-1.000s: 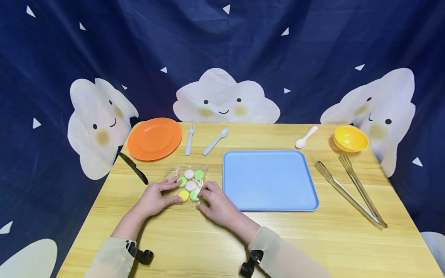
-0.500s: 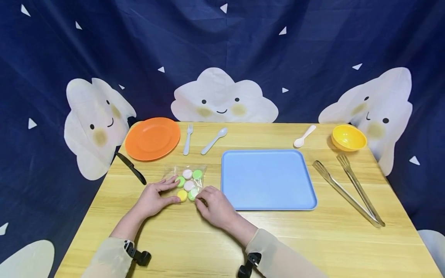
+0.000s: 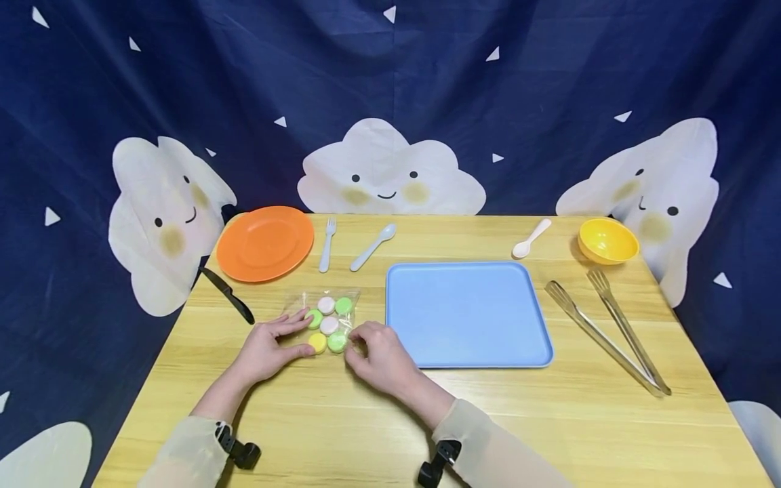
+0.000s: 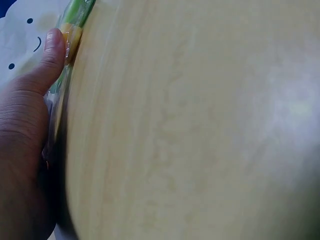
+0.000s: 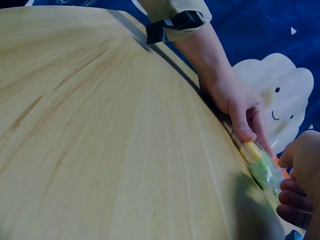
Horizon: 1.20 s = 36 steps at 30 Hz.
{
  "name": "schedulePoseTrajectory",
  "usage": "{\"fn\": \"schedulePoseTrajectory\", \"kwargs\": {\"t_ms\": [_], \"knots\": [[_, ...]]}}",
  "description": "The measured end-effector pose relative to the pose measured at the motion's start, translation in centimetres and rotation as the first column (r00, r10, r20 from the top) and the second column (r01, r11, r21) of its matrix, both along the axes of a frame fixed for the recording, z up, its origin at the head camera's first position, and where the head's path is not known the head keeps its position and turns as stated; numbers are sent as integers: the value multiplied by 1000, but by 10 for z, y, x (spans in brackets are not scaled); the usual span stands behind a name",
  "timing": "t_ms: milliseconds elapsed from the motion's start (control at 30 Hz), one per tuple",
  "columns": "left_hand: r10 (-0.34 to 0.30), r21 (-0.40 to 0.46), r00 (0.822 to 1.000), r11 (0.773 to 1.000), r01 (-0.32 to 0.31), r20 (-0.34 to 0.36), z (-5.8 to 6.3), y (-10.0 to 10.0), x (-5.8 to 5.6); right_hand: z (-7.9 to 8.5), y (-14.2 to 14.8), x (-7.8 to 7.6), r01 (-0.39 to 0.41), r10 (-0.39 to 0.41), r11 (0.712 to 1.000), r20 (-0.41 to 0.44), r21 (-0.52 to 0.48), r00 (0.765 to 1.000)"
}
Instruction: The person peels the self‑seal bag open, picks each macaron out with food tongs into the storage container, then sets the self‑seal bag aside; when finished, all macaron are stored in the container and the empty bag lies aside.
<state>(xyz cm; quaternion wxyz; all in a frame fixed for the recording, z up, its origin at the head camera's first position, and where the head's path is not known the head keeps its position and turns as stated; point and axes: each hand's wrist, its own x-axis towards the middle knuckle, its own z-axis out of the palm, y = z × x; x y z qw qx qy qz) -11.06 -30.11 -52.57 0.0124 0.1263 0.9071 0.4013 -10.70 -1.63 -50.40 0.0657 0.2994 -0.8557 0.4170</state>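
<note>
A clear plastic bag (image 3: 352,305) lies flat on the wooden table, holding several round macarons (image 3: 329,326) in pink, green and yellow. My left hand (image 3: 268,344) rests on the bag's left side, fingers extended over it and the thumb at the yellow macaron. In the left wrist view that thumb (image 4: 53,50) presses against the bag's side. My right hand (image 3: 381,356) pinches the bag's lower right corner between thumb and curled fingers. From the right wrist view, both the left hand (image 5: 235,97) and the right hand (image 5: 299,175) meet the bag (image 5: 260,167).
A blue tray (image 3: 466,315) lies right of the bag. Behind are an orange plate (image 3: 265,244), grey fork (image 3: 327,245), grey spoon (image 3: 373,247), pale pink spoon (image 3: 532,238) and yellow bowl (image 3: 608,241). A black knife (image 3: 227,294) lies left, metal tongs (image 3: 610,332) right.
My right fingers have drawn in from over the lower green macaron to the bag's corner. The left hand keeps its place on the bag. The head view has shifted slightly.
</note>
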Motion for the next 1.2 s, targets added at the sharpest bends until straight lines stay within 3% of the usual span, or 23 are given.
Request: {"fn": "schedulePoseTrajectory", "kwargs": {"t_ms": [367, 600, 933, 1200], "knots": [[-10, -12, 1000, 1000, 10, -29, -3, 0, -2, -3, -16, -10, 16, -18, 997, 33, 75, 999], [-6, -28, 1000, 1000, 5, -30, -3, -1, -2, 0, -12, -12, 29, -30, 999, 48, 24, 998], [10, -13, 1000, 1000, -10, -19, -2, -2, 2, 1, 2, -11, 51, -44, 998, 168, -37, 985], [5, -11, 1000, 1000, -6, -28, -5, -1, 1, 6, -2, -17, 41, -31, 998, 162, -56, 986]]}}
